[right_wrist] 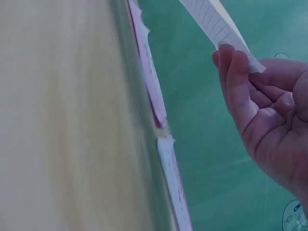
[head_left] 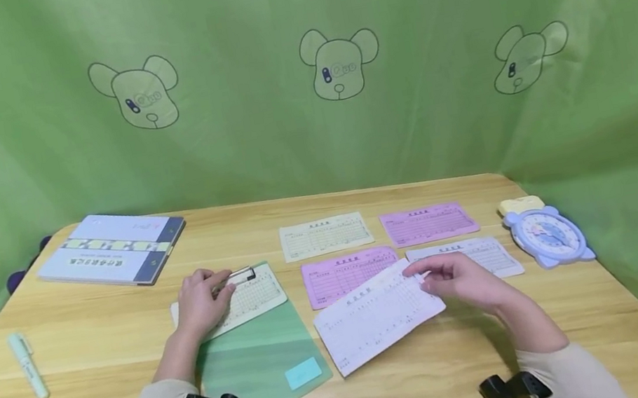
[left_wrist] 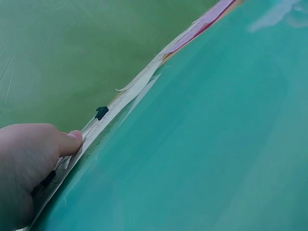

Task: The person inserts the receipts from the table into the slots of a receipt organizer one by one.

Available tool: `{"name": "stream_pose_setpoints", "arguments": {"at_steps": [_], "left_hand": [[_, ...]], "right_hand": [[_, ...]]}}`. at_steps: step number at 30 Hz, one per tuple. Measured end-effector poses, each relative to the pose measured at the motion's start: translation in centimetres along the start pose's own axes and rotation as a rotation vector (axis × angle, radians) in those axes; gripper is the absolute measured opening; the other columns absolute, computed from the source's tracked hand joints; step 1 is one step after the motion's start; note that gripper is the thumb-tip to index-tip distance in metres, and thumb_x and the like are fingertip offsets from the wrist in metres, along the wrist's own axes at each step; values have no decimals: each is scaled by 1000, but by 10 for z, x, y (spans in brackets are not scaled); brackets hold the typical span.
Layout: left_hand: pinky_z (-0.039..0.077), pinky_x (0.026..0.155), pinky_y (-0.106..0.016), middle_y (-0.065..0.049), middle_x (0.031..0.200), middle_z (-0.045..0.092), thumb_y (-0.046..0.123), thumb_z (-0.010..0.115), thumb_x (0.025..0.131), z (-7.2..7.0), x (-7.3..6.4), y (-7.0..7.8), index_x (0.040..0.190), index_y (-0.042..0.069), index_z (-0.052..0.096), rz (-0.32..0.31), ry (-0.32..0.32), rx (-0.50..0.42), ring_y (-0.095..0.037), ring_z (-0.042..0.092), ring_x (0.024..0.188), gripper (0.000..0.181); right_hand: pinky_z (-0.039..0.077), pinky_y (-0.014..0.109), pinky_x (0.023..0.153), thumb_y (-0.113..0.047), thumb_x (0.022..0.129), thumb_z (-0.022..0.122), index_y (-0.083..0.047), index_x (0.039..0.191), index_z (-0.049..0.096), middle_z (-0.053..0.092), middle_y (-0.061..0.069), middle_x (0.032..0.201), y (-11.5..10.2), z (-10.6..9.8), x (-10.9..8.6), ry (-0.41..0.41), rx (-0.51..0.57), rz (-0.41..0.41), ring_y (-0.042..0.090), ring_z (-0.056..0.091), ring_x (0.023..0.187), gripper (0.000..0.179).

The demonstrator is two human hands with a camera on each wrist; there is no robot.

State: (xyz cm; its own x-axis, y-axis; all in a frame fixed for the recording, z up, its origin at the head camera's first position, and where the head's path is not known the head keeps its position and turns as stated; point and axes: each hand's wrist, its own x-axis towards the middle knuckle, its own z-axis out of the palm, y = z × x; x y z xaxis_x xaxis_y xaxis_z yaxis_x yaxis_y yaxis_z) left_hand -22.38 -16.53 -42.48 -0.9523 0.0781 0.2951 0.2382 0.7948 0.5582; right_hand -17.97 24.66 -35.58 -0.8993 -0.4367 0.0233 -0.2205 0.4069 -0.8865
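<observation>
A translucent green clipboard (head_left: 255, 381) lies on the table, with a printed form slip (head_left: 262, 294) at its clip end. My left hand (head_left: 203, 305) grips the metal clip (head_left: 240, 275), the thumb pressing on it in the left wrist view. Between thumb and fingers, my right hand (head_left: 464, 280) pinches a white form slip (head_left: 379, 320) by its right end, holding it tilted above the table. Behind it lie two pink slips (head_left: 342, 277) (head_left: 429, 224), a pale slip (head_left: 326, 237) and a white slip (head_left: 489, 258), partly hidden by the right hand.
At the back left lies a bluish notebook (head_left: 104, 254). A mint marker (head_left: 28, 365) rests near the left edge. Towards the right edge are a blue animal-shaped clock (head_left: 550, 236) and a cream block (head_left: 521, 206). A green curtain (head_left: 259, 152) hangs behind the table.
</observation>
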Motion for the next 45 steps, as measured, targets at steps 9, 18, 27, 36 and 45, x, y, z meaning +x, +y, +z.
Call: {"name": "stream_pose_setpoints", "arguments": {"at_steps": [9, 18, 27, 36, 45], "left_hand": [[27, 78, -43, -14, 101, 48, 23, 56, 83, -1, 0, 2, 113, 6, 57, -11, -10, 3, -29, 38, 92, 35], [30, 77, -43, -15, 101, 49, 21, 57, 82, -1, 1, 4, 113, 7, 58, -30, -24, 39, -29, 40, 91, 34], [31, 76, -43, -14, 102, 49, 18, 57, 82, -4, 1, 7, 113, 7, 57, -63, -46, 62, -29, 40, 92, 34], [32, 75, -42, -15, 100, 49, 20, 57, 82, -5, 1, 9, 113, 7, 57, -56, -38, 91, -29, 41, 91, 34], [32, 75, -43, -16, 99, 49, 18, 58, 81, -3, 0, 9, 111, 6, 58, -38, -23, 97, -31, 41, 90, 33]], "right_hand": [[43, 25, 57, 5, 77, 55, 6, 105, 56, 55, 16, 93, -17, 27, 34, 7, 74, -17, 13, 50, 63, 28], [42, 24, 52, 4, 75, 56, 0, 94, 64, 60, 9, 83, -24, 67, 74, 5, 40, 11, 13, 51, 63, 21], [47, 31, 54, 4, 77, 54, -3, 103, 61, 60, 9, 86, -31, 102, 97, -59, 153, 162, 16, 58, 67, 28], [48, 32, 58, 9, 76, 51, -1, 111, 56, 58, 13, 96, -37, 131, 109, -125, 245, 164, 20, 59, 69, 36], [44, 25, 45, 10, 76, 53, -3, 115, 54, 44, 18, 121, -38, 154, 116, -107, 196, 162, 14, 50, 48, 41]]}}
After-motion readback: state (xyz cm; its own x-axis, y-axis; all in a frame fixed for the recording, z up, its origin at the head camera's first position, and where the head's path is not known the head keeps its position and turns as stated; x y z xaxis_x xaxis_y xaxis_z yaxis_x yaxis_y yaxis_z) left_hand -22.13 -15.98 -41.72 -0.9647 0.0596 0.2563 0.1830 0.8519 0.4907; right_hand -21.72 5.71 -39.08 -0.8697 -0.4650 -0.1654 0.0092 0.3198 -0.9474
